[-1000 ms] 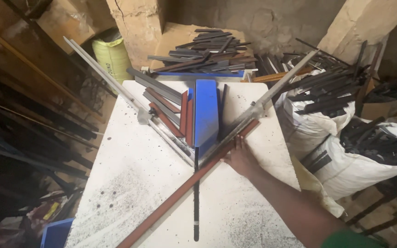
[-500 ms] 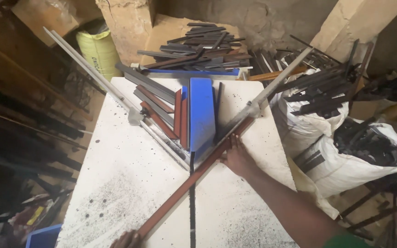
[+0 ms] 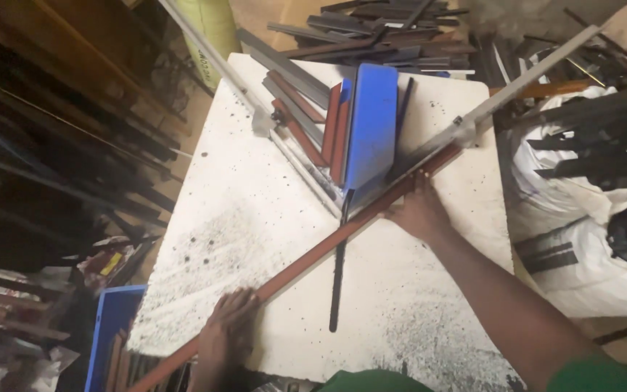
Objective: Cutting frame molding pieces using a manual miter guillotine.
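I'm pinning the long reddish-brown metal bar (image 3: 306, 258) diagonally across the white speckled counter (image 3: 255, 218): left hand (image 3: 228, 328) and right hand (image 3: 419, 212) gripping opposite ends, steadying it.

Light falls from above onto the white tabletop (image 3: 270, 218), which is the brightest patch, mid-frame. The left side of the frame sinks into deep brown shadow. The white sacks (image 3: 582, 218) at right glow softly without glare. Everything looks slightly soft, and straight bars bow toward the frame edges.
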